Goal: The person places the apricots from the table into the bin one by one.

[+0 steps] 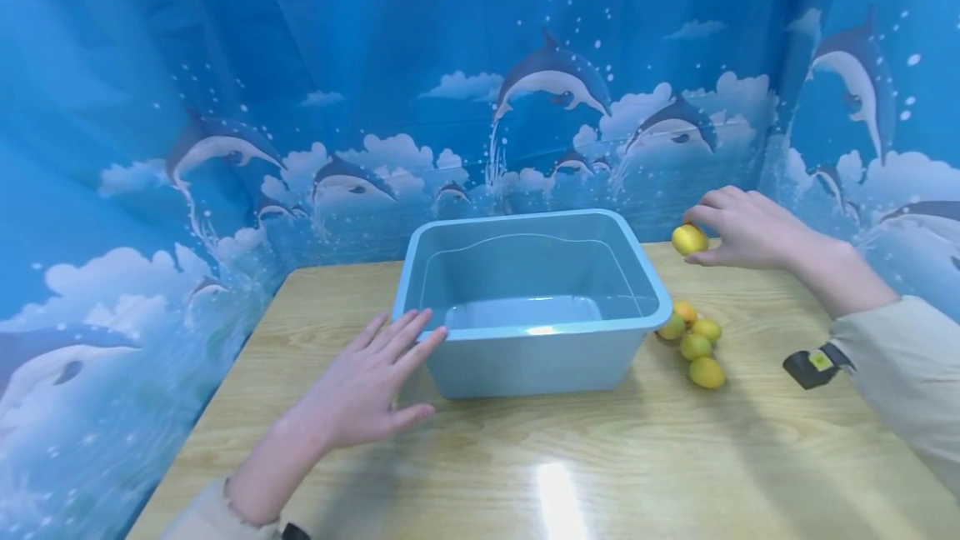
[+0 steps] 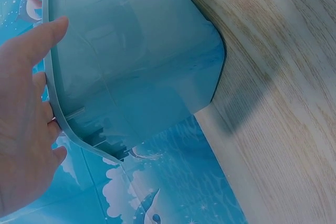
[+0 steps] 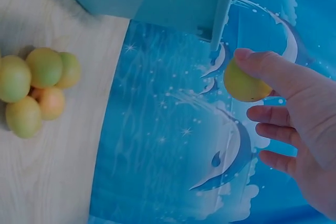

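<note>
A small yellow citrus fruit (image 1: 690,239) is pinched between the thumb and fingers of my right hand (image 1: 753,230), raised above the table to the right of a blue plastic bin (image 1: 525,361). In the right wrist view the same fruit (image 3: 244,82) shows a greenish yellow skin. My left hand (image 1: 367,386) is spread out with straight fingers, its fingertips overlapping the bin's near left corner in the head view. The left wrist view has the thumb (image 2: 44,38) beside the bin's rim (image 2: 52,82), with nothing gripped. Inside, the bin shows a bare floor.
Several yellow, green and orange fruits (image 1: 695,346) lie in a cluster on the wooden table (image 1: 480,465), close to the bin's right side. Behind the table hangs a blue curtain (image 1: 420,40) printed with dolphins. A black strap device (image 1: 810,367) hangs at the right sleeve.
</note>
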Tool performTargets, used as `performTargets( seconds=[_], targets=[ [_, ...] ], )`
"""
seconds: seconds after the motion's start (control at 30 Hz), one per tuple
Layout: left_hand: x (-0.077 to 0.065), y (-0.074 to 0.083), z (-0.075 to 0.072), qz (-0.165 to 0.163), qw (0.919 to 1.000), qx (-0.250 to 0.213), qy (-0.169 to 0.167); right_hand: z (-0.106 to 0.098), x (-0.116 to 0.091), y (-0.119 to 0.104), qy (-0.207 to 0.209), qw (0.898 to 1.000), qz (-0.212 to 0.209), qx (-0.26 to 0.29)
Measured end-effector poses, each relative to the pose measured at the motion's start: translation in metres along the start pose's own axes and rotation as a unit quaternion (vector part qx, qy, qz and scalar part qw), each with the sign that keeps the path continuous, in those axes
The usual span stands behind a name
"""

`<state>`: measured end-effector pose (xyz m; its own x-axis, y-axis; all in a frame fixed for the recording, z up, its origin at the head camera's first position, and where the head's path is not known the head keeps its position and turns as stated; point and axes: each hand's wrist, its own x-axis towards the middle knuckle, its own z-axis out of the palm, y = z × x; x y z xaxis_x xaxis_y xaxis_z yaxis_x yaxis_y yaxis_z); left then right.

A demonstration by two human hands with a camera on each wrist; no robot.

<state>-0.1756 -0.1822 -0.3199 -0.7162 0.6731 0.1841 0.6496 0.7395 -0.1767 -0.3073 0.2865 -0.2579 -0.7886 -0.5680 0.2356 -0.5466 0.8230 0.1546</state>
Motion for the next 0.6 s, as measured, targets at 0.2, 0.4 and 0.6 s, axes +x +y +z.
performTargets(
  seconds=[0.2, 0.4, 0.6],
  targets=[
    [-0.001, 0.0, 0.0, 0.002, 1.0, -0.002, 0.002, -0.008, 0.013, -0.004, 0.0, 1.0, -0.009, -0.002],
    [-0.001, -0.001, 0.001, 0.002, 1.0, -0.003, 0.006, -0.018, 0.031, -0.007, -0.007, 1.0, -0.012, 0.005],
    [-0.001, -0.001, 0.001, 0.0, 1.0, -0.005, 0.003, -0.024, 0.045, -0.015, -0.021, 1.0, -0.008, 0.013]
  ],
)
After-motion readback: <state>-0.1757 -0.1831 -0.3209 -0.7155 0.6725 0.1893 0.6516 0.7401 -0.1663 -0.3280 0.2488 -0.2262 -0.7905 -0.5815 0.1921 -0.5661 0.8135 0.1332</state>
